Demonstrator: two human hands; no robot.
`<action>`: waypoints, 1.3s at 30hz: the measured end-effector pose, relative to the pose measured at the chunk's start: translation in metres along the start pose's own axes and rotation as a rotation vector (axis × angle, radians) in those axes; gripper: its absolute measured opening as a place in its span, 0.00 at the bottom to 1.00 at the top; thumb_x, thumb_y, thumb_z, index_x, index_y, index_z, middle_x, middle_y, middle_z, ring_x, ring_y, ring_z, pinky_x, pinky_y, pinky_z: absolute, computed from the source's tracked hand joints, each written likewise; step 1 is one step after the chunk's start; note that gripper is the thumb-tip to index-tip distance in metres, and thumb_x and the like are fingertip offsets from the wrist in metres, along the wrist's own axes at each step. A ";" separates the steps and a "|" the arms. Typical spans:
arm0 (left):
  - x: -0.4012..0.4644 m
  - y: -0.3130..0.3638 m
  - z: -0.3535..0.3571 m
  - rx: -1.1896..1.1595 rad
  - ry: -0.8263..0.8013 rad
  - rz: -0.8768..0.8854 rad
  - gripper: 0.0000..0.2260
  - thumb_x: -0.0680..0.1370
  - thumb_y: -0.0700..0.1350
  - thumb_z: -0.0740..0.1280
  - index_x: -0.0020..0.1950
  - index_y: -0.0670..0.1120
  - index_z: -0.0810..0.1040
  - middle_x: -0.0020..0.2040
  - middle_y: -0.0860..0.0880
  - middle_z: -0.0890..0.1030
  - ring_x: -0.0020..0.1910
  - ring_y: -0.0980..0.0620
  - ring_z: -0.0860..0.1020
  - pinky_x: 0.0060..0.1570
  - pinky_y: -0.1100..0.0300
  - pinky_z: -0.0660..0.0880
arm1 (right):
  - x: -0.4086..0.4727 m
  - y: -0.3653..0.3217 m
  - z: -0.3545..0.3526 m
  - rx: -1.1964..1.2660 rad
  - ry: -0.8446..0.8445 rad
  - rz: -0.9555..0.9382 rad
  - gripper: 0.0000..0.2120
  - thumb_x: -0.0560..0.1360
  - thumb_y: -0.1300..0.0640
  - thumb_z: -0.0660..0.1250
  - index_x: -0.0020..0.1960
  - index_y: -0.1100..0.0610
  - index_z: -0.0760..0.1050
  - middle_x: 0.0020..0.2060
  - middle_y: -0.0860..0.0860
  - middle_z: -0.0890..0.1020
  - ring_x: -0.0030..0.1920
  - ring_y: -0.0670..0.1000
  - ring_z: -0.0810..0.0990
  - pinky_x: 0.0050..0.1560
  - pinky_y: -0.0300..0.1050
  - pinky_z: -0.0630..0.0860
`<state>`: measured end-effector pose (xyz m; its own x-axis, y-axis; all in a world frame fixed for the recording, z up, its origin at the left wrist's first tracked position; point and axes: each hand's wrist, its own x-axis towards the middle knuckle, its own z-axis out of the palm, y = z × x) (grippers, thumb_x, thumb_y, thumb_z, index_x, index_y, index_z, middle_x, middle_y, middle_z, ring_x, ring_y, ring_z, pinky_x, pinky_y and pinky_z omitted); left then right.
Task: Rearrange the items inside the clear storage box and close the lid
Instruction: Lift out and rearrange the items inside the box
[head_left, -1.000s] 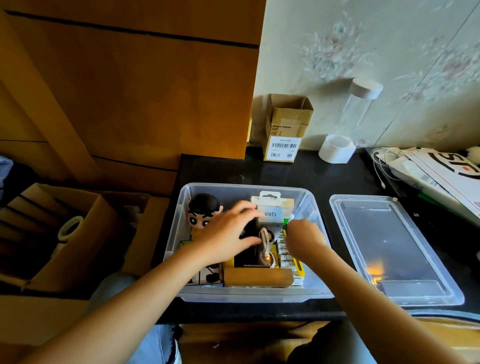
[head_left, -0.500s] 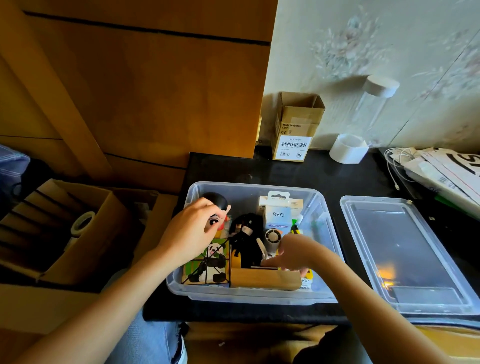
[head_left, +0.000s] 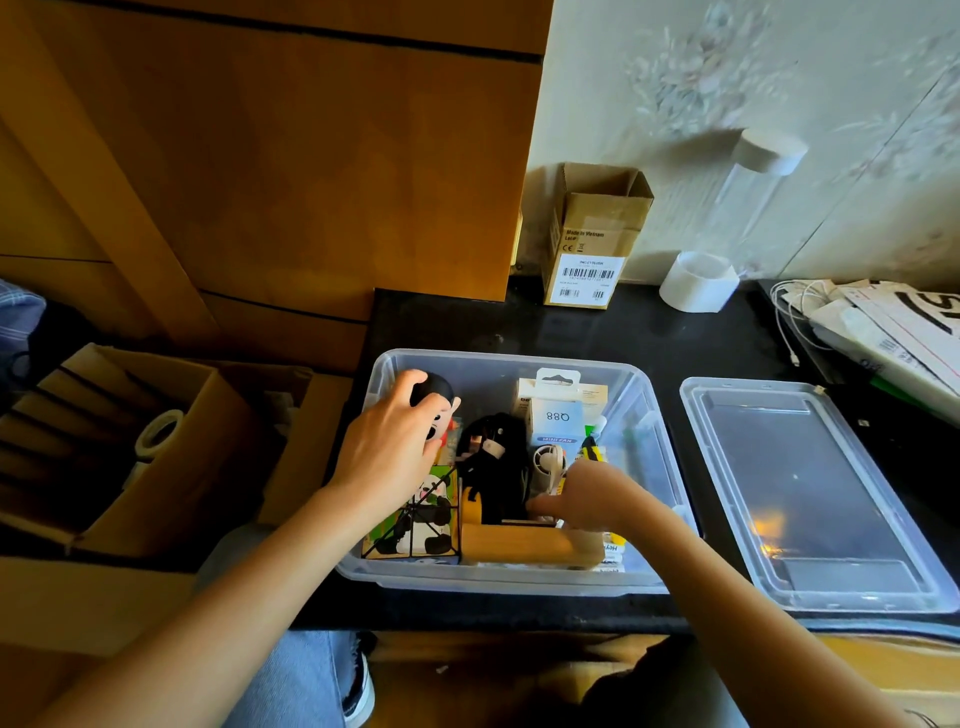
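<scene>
The clear storage box (head_left: 498, 361) stands open on the black counter, and its clear lid (head_left: 810, 493) lies flat to its right. My left hand (head_left: 387, 452) grips the black-haired cartoon figure (head_left: 435, 391) at the box's back left. My right hand (head_left: 587, 501) reaches into the box, fingers on the inner edge of the wooden holder (head_left: 524, 543) at the front. Between the hands sit a black cable bundle (head_left: 493, 457), a mini fan box (head_left: 556, 421) and a panda cube (head_left: 421, 519).
A small open cardboard box (head_left: 592, 244) and a white cup-like holder (head_left: 698, 280) stand at the wall behind. Papers and a white cable (head_left: 872, 327) pile at the right. A large cardboard box with tape (head_left: 156, 431) sits on the floor to the left.
My left hand moved from the box's middle to the back left and closed on the cartoon figure. My right hand slid down toward the wooden holder.
</scene>
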<state>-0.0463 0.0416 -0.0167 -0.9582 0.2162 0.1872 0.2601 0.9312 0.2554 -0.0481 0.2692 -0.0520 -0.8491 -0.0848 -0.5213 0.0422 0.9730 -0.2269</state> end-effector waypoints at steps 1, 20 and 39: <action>0.000 0.000 0.000 -0.026 0.014 0.003 0.11 0.77 0.47 0.66 0.59 0.49 0.76 0.67 0.50 0.68 0.51 0.48 0.78 0.38 0.60 0.78 | -0.001 -0.001 -0.001 0.003 -0.002 -0.004 0.23 0.74 0.38 0.62 0.30 0.54 0.65 0.25 0.49 0.69 0.26 0.45 0.67 0.29 0.35 0.61; -0.058 -0.016 -0.004 -0.532 0.259 -0.429 0.20 0.78 0.38 0.65 0.69 0.45 0.69 0.66 0.44 0.71 0.66 0.47 0.70 0.64 0.54 0.67 | -0.081 0.050 -0.006 0.568 0.749 0.049 0.19 0.78 0.56 0.63 0.68 0.57 0.68 0.64 0.54 0.75 0.62 0.54 0.74 0.58 0.46 0.71; -0.040 0.006 0.002 -0.604 0.263 -0.610 0.15 0.81 0.38 0.59 0.68 0.38 0.72 0.64 0.41 0.77 0.64 0.43 0.74 0.63 0.55 0.68 | -0.059 0.046 0.007 0.833 0.843 0.079 0.09 0.80 0.56 0.56 0.46 0.56 0.73 0.38 0.49 0.77 0.37 0.46 0.75 0.31 0.38 0.66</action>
<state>-0.0070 0.0388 -0.0246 -0.9113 -0.4089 0.0480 -0.1959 0.5332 0.8230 0.0075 0.3171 -0.0373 -0.8942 0.4410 0.0773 0.1751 0.5035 -0.8461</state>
